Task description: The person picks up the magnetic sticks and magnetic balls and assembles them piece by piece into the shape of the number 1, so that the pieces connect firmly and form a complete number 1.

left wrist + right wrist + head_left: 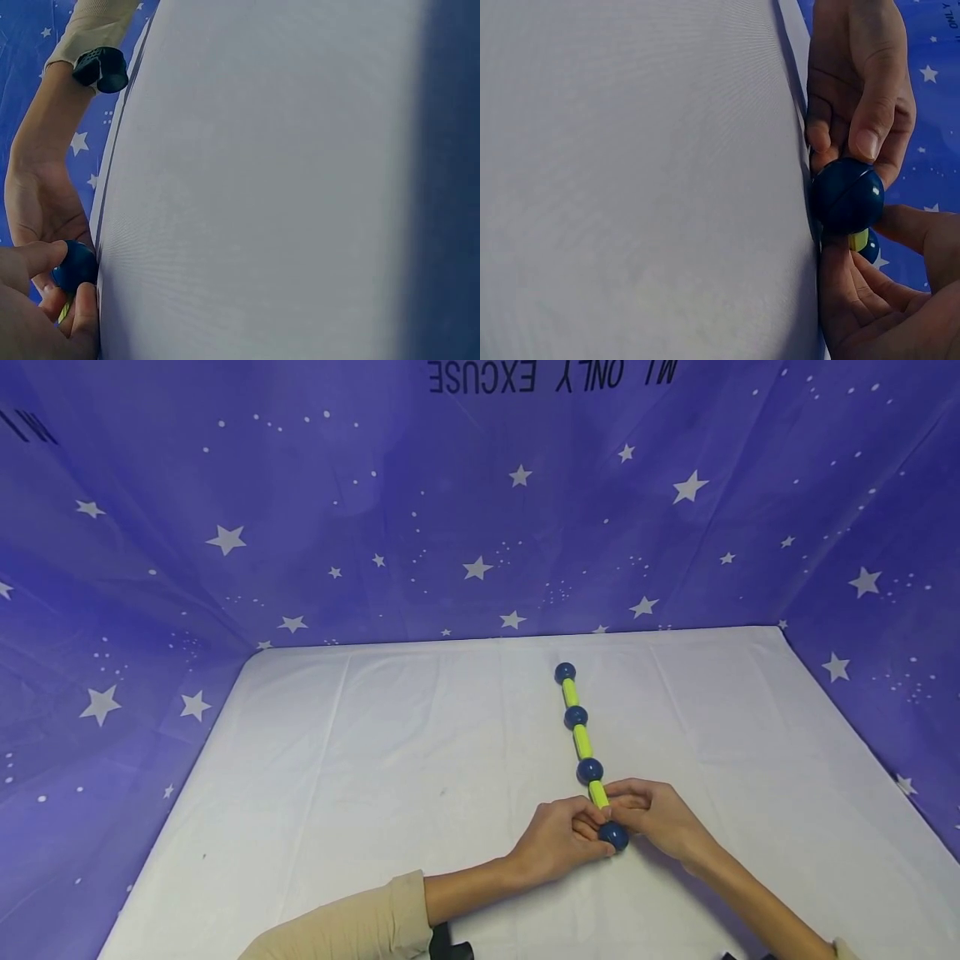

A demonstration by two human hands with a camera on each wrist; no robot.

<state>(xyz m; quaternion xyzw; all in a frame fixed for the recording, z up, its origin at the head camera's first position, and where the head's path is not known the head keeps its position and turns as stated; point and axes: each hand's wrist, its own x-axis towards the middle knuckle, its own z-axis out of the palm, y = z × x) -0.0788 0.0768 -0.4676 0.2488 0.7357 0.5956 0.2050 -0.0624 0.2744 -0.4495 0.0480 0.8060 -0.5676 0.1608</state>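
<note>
A chain of glossy dark blue balls joined by three yellow-green rods lies on the white cloth, running away from me. At its near end, my left hand (pixel 558 839) pinches the closest blue ball (pixel 613 836) between thumb and fingers. From the other side, my right hand (pixel 663 820) grips the nearest yellow-green rod (pixel 598 795), just beyond that ball. In the right wrist view the end ball (pixel 847 196) shows large, with a bit of rod (pixel 860 240) between the right fingers. Most of the rod (pixel 64 310) is hidden by fingers in the left wrist view.
White cloth (pixel 390 760) covers the table. A purple curtain (pixel 420 527) with white stars rises behind it and along both sides. A black wrist device (pixel 452 943) shows by the left sleeve at the bottom edge.
</note>
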